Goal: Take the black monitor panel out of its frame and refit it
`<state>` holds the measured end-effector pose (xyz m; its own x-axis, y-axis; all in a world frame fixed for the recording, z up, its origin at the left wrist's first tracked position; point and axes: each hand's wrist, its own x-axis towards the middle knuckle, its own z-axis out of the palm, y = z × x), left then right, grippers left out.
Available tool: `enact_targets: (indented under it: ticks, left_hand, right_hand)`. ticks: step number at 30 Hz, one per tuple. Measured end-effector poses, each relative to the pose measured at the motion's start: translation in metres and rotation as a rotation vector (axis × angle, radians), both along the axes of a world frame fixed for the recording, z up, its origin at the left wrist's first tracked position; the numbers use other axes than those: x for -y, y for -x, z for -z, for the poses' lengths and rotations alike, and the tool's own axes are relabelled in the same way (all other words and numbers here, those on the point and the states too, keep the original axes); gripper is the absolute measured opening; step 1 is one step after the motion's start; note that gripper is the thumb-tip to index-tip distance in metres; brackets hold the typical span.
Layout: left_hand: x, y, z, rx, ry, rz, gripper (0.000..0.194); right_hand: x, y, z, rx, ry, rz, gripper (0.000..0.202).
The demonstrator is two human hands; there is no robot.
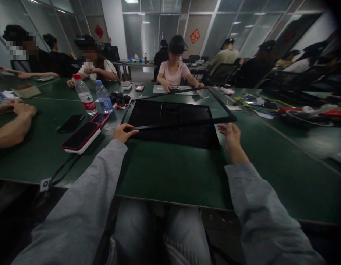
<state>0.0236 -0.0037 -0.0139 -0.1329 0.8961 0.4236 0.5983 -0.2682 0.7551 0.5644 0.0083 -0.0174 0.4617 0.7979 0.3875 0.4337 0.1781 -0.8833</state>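
A thin black rectangular frame (170,125) is held up at a slant over the green table. My left hand (124,133) pinches its near left corner between thumb and fingers. At the near right corner is my right hand (231,139), its fingers bent just below the frame; whether they grip it is hard to make out. Beneath the frame lies a flat black panel (173,137), seen partly through the opening. Across the table, a person (174,70) in a pink top has one hand by the frame's far edge.
Left on the green table (170,173) are a phone with a red case (83,135), a dark phone (71,123), a red-capped bottle (86,96) and a blue-capped bottle (104,98). Cables and tools (255,103) lie at the right. Another person's forearms (14,129) rest at the left edge.
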Motion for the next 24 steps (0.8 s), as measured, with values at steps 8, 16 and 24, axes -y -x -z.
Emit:
enact_targets:
  ticks: [8,16,24]
  left_hand:
    - [0.002,-0.004,0.001,-0.245,-0.141,0.06,0.033]
    - [-0.007,0.0,0.009,-0.371,-0.137,0.133,0.033]
    - [-0.014,0.002,0.012,-0.398,-0.15,0.216,0.035]
  right_hand:
    - [0.012,0.006,-0.013,-0.238,0.054,-0.274,0.048]
    - [0.002,0.008,0.019,0.428,-0.037,0.006,0.061]
    - [0.006,0.01,0.026,0.527,0.037,0.055,0.064]
